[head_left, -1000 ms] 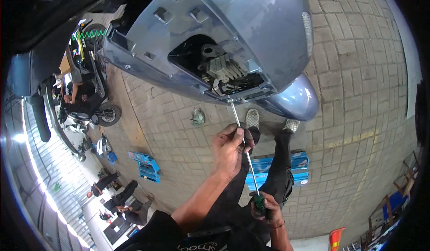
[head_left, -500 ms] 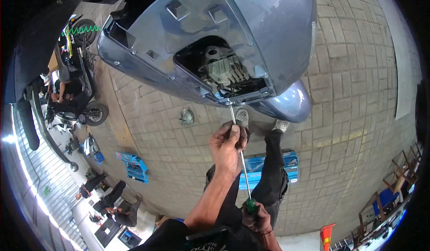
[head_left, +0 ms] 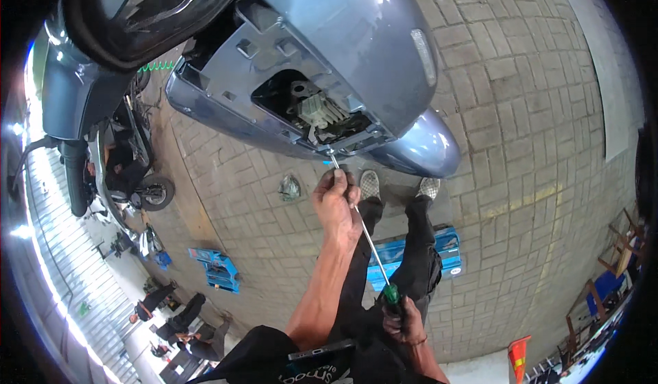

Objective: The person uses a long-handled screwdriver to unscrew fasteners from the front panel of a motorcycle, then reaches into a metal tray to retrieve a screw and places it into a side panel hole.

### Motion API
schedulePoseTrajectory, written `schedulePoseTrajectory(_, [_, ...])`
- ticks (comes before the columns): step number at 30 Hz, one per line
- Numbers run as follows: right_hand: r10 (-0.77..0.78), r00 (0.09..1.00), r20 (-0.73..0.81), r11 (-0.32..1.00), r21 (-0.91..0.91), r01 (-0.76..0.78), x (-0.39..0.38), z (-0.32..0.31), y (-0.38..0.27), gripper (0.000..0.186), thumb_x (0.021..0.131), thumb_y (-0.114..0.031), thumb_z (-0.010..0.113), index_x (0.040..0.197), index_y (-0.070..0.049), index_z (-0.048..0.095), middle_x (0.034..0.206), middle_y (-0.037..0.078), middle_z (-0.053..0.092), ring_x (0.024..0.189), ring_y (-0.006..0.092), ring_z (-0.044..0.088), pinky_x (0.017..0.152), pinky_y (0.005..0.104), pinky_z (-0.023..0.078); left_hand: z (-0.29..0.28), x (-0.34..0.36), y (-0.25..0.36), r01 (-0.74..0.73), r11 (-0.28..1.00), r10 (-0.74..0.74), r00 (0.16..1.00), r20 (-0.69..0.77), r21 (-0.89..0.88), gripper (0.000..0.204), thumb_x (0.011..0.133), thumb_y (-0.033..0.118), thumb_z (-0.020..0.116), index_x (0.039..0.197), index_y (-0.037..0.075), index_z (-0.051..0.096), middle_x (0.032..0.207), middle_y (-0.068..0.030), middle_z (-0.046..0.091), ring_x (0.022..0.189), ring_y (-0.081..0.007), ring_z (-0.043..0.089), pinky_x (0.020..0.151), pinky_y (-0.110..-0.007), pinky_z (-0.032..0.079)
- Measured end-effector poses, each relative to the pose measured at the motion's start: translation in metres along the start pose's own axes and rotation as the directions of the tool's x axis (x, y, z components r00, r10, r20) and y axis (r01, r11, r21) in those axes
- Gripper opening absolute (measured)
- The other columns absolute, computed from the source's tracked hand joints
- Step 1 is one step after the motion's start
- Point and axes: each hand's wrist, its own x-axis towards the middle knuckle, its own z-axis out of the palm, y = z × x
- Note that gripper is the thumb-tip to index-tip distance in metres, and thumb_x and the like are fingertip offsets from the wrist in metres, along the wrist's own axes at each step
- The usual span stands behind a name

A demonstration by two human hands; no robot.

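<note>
A long screwdriver (head_left: 370, 240) runs from a green handle up to a fastener on the lower edge of a grey-blue scooter front body (head_left: 343, 55). My left hand (head_left: 337, 206) pinches the shaft near the tip, just below that edge. My right hand (head_left: 404, 322) is wrapped round the handle near my waist. Inside the body's opening a ribbed metal part (head_left: 319, 110) shows, and a rounded front fender (head_left: 425, 147) juts out at the right.
Blue toolboxes (head_left: 214, 269) lie on the paving (head_left: 514, 144). A dark bag (head_left: 289, 188) sits below the scooter. Partly stripped scooters (head_left: 152, 193) and several people (head_left: 175, 329) are at left. An orange cone (head_left: 517, 358) and wooden items (head_left: 627, 247) are at right.
My left hand has moved up along the shaft toward the fastener. My right hand still grips the handle. The view has shifted, showing more of the dark upper bodywork.
</note>
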Motion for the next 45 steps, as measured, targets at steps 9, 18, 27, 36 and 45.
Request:
schedulePoseTrajectory(9, [-0.785, 0.565, 0.256, -0.203, -0.967, 0.156, 0.024, 0.043, 0.033, 0.051, 0.099, -0.037, 0.061, 0.129, 0.003, 0.052, 0.081, 0.008, 0.06, 0.062, 0.018, 0.058, 0.059, 0.0318, 0.047, 0.005, 0.003, -0.002, -0.027, 0.998, 0.028, 0.999, -0.015, 0.063, 0.013, 0.096, 0.008, 0.064, 0.089, -0.003, 0.061, 0.075, -0.0095, 0.06, 0.049, -0.0117, 0.043, 0.045, -0.026, 0.03])
schedulePoseTrajectory(18, [0.209, 0.971, 0.113, 0.976, 0.044, -0.215, 0.041, -0.018, 0.024, 0.054, 0.103, -0.055, 0.041, 0.115, -0.004, 0.058, 0.074, 0.006, 0.056, 0.051, 0.0123, 0.047, 0.044, 0.0282, 0.036, -0.005, 0.016, 0.004, -0.026, 0.997, 0.024, 0.999, 0.033, 0.072, 0.012, 0.096, 0.007, 0.063, 0.09, -0.003, 0.061, 0.076, -0.0109, 0.061, 0.048, -0.0101, 0.041, 0.046, -0.025, 0.03])
schedulePoseTrajectory(27, [-0.787, 0.47, 0.401, -0.382, -0.914, 0.138, 0.016, 0.032, 0.037, 0.042, 0.089, -0.028, 0.074, 0.114, 0.001, 0.055, 0.091, 0.011, 0.061, 0.072, 0.0223, 0.061, 0.066, 0.0348, 0.051, 0.002, 0.015, 0.0, -0.043, 0.998, 0.042, 0.999, 0.029, 0.037, 0.009, 0.095, 0.006, 0.064, 0.092, -0.003, 0.063, 0.078, -0.0104, 0.063, 0.049, -0.011, 0.042, 0.045, -0.025, 0.03])
schedulePoseTrajectory(36, [-0.677, 0.72, -0.152, 0.584, -0.707, 0.4, 0.022, 0.042, 0.036, 0.047, 0.098, -0.037, 0.063, 0.124, 0.001, 0.053, 0.095, 0.01, 0.061, 0.072, 0.017, 0.061, 0.06, 0.0306, 0.05, 0.004, 0.022, 0.006, -0.014, 1.0, 0.014, 1.0, 0.001, 0.005, 0.007, 0.094, 0.003, 0.064, 0.089, -0.001, 0.061, 0.082, -0.0103, 0.065, 0.052, -0.0119, 0.043, 0.047, -0.025, 0.031])
schedulePoseTrajectory(45, [-0.307, 0.926, -0.221, 0.948, -0.158, 0.277, 0.034, -0.013, 0.045, 0.047, 0.105, -0.043, 0.047, 0.114, 0.001, 0.06, 0.074, 0.006, 0.053, 0.053, 0.0079, 0.039, 0.047, 0.0245, 0.034, 0.006, 0.024, 0.005, -0.065, 0.994, 0.064, 0.998, 0.013, 0.088, 0.008, 0.094, 0.003, 0.065, 0.092, -0.004, 0.064, 0.078, -0.0097, 0.062, 0.052, -0.0121, 0.045, 0.047, -0.025, 0.031])
